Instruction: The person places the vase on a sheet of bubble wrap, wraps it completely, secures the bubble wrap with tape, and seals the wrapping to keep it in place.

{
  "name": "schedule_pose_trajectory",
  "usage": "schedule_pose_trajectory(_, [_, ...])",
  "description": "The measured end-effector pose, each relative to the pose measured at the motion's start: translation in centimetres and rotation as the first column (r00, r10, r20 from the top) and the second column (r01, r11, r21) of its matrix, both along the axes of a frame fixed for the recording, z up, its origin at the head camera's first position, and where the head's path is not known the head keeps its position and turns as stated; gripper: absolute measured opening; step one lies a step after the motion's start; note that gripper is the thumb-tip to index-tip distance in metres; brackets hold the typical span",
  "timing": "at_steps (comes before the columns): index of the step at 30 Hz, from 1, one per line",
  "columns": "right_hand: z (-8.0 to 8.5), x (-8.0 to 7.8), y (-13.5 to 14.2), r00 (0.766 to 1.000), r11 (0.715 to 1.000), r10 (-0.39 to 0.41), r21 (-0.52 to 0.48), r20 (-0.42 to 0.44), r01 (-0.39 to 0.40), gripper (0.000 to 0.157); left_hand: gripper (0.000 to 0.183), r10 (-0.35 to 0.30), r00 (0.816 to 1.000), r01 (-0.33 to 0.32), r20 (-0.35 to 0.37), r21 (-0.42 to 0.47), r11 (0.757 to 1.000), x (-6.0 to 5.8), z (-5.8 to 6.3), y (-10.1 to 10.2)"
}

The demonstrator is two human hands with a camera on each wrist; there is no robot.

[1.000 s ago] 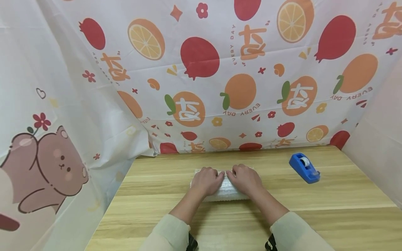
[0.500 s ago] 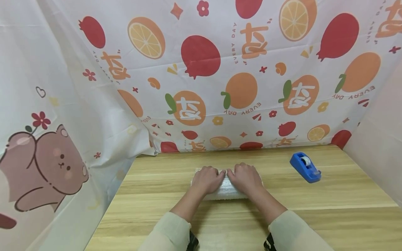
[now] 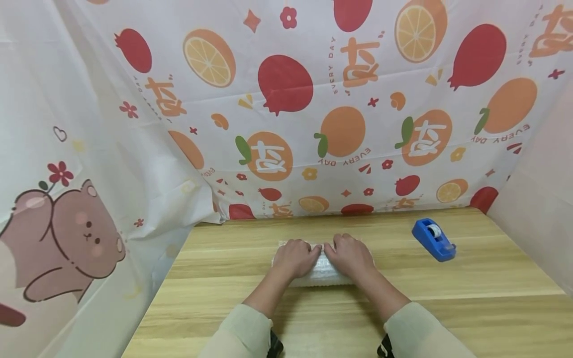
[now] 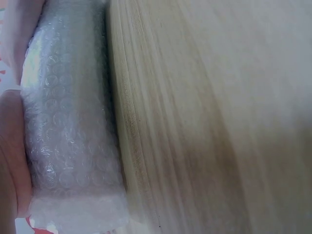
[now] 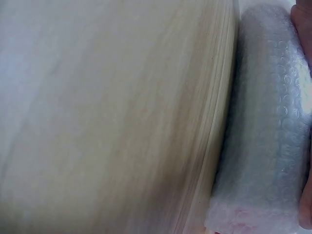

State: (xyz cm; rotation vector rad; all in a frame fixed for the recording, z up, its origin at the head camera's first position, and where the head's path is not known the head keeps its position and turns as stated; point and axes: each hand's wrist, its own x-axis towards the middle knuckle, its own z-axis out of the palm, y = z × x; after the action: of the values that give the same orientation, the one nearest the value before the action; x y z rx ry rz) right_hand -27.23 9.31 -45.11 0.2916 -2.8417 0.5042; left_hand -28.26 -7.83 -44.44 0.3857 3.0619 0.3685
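A bundle of clear bubble wrap lies crosswise on the wooden table, rolled or folded into a long shape. My left hand grips its left part from above, and my right hand grips the right part. Both thumbs point inward and nearly meet over the middle, while the other fingers curve over the far side, mostly hidden. The left wrist view shows the near side of the bubble wrap with its end sticking out past the hand. From the right wrist the bubble wrap looks whitish and shiny.
A blue tape dispenser with a roll of tape stands at the back right of the wooden table. Behind the table hangs a fruit-printed sheet, and a bear-printed sheet borders the left side.
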Motion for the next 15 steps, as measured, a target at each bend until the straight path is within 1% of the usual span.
schedule_pose_trajectory(5, [-0.11, -0.05, 0.05, 1.000, 1.000, 0.003, -0.006, -0.005, -0.003, 0.039, 0.062, 0.014, 1.000, -0.014, 0.008, 0.001, 1.000, -0.11, -0.19, -0.01])
schedule_pose_trajectory(9, [-0.09, -0.15, 0.02, 1.000, 1.000, 0.002, 0.004, -0.026, -0.002, 0.040, 0.063, 0.019, 1.000, -0.019, -0.003, 0.000, 1.000, -0.19, -0.16, 0.01])
schedule_pose_trajectory(15, [-0.13, -0.21, -0.01, 0.999, 0.998, -0.041, 0.045, -0.003, 0.041, 0.046, 0.061, 0.024, 1.000, -0.024, -0.015, -0.007, 1.000, -0.32, -0.25, 0.09])
